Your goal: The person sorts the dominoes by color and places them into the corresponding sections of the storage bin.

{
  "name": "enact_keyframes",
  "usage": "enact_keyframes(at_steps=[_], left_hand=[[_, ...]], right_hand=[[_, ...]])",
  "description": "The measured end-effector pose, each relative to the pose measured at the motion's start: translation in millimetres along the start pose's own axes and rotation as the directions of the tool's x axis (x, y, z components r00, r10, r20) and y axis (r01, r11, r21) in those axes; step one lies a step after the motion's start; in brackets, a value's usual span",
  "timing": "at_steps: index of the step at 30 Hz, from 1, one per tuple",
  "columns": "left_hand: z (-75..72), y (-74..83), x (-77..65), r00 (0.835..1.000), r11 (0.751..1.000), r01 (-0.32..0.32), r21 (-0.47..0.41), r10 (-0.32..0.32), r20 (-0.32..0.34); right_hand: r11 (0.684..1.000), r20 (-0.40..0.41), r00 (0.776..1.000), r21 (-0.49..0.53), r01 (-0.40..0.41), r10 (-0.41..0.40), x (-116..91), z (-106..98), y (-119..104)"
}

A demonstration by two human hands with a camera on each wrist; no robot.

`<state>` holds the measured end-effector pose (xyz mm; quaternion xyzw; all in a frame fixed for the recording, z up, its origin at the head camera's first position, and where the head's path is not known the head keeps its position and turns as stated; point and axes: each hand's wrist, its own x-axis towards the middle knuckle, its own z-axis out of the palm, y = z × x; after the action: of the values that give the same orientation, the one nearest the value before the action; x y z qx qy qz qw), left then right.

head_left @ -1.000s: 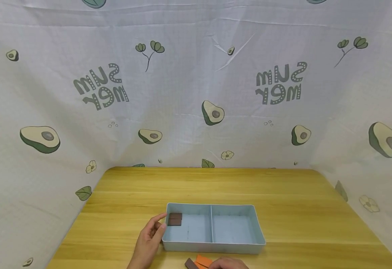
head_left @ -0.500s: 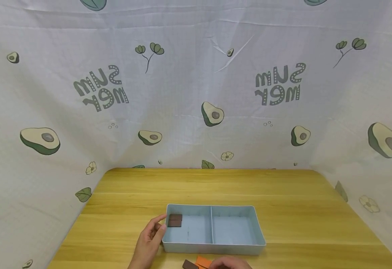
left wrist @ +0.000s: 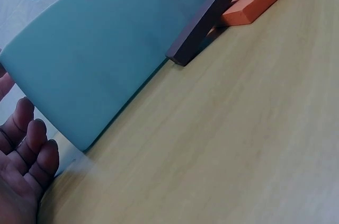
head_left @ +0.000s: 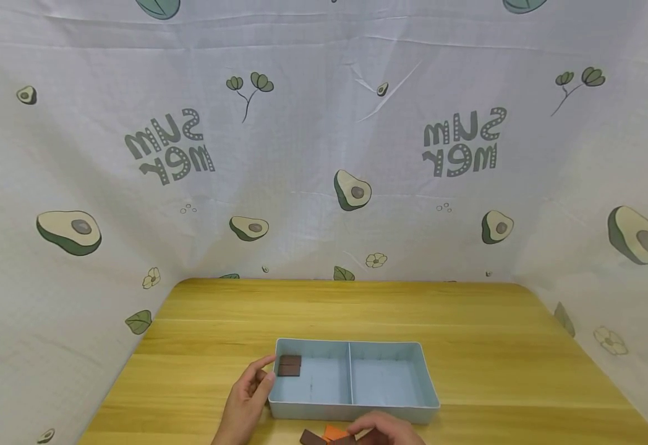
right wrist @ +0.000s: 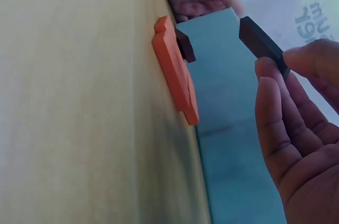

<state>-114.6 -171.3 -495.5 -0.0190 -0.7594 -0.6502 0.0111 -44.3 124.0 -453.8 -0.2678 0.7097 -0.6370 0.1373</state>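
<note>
My right hand [head_left: 387, 426] pinches a small dark brown block [right wrist: 259, 38] between thumb and fingertips, raised close to the front wall of a light blue two-compartment box [head_left: 357, 410]. Below it on the table lie orange blocks [right wrist: 177, 73]. Another brown block [left wrist: 201, 25] leans at a slant against the left end of that orange group. My left hand [head_left: 244, 395] is at the box's left end, its index finger and thumb right at the rim and the other fingers loosely bent. Inside the left compartment, brown blocks [head_left: 289, 366] lie flat together in the left corner.
A wooden table [head_left: 213, 334] carries everything. Behind it and along both sides hangs a white cloth [head_left: 302, 136] printed with avocados and leaves. A thin divider [head_left: 350, 371] splits the box across its middle.
My right hand has risen from the orange blocks with a brown block in its fingers. The brown block beside the orange ones has turned and shifted slightly left. My left hand stays put.
</note>
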Motion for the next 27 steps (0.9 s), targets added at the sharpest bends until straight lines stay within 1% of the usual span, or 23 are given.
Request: enact_keyframes(at_steps=[1, 3, 6, 8, 10, 14, 16, 21, 25, 27], left_hand=[[0.1, 0.0, -0.1, 1.000, 1.000, -0.002, -0.003, 0.002, -0.001], [0.0, -0.1, 0.0, 1.000, 1.000, -0.008, -0.005, 0.008, 0.002], [-0.1, 0.0, 0.3, 1.000, 1.000, -0.007, -0.008, 0.007, 0.002], [0.0, -0.2, 0.4, 1.000, 1.000, -0.003, -0.005, 0.003, 0.003], [0.2, -0.3, 0.4, 1.000, 1.000, 0.003, -0.005, -0.003, 0.000], [0.7, -1.6, 0.7, 1.000, 1.000, 0.001, 0.000, -0.001, -0.004], [0.5, -1.8, 0.6, 1.000, 1.000, -0.009, 0.004, 0.009, -0.002], [0.0, -1.1, 0.2, 1.000, 1.000, -0.019, 0.002, 0.019, 0.004], [0.0, -0.8, 0.2, 1.000, 1.000, -0.018, 0.004, 0.018, 0.005], [0.1, -1.2, 0.5, 1.000, 1.000, -0.015, 0.006, 0.015, 0.005]], right_hand=[[1.000, -0.026, 1.000, -0.009, -0.010, 0.009, 0.1, 0.0, -1.2], [0.999, -0.082, 0.997, -0.039, -0.007, 0.004, 0.6, 0.4, -3.2], [0.992, -0.153, 0.986, -0.123, 0.042, -0.061, 3.5, 0.4, -4.5], [0.982, -0.190, 0.975, -0.174, 0.079, -0.112, 6.3, 0.7, -5.7], [0.968, -0.214, 0.964, -0.226, 0.111, -0.160, 9.7, 0.8, -7.1], [0.942, -0.256, 0.942, -0.307, 0.134, -0.217, 17.1, 1.2, -12.0], [0.940, -0.269, 0.940, -0.321, 0.117, -0.209, 20.7, 1.6, -15.5], [0.962, -0.312, 0.946, -0.274, -0.006, -0.083, 29.8, 3.1, -25.2], [0.970, -0.337, 0.942, -0.225, -0.088, 0.007, 41.0, 4.0, -30.4], [0.970, -0.351, 0.934, -0.200, -0.138, 0.061, 47.1, 4.8, -31.6]])
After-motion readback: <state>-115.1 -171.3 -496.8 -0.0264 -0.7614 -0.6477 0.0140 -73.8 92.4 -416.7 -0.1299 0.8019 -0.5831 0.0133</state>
